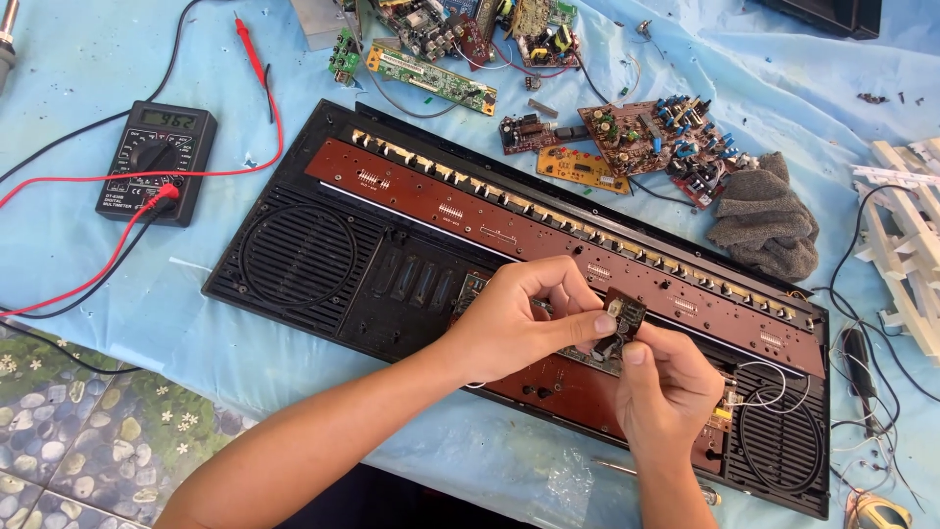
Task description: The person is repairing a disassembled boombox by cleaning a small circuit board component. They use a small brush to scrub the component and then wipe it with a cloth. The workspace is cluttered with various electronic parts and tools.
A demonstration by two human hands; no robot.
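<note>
Small circuit module [621,321] held up over the opened keyboard chassis [392,264] near the worktop's front edge | left hand [514,323] and right hand [666,387] fingers pinching it from both sides, steadying it for close inspection | multimeter [157,162] at far left corner.

Two hands are showing, the left hand [509,323] and the right hand [671,387], both sharing a grip on one small component [619,323]. One opened keyboard case [392,284] is lying on the table [69,59], showing two round speaker grilles [299,257] and one long brown circuit board [548,235]. One multimeter [157,162] is sitting at the left, trailing one red probe [250,49]. One grey cloth [764,220] is lying at the right. Loose circuit boards [646,132] are piling up at the top, too many overlapping to count.
</note>
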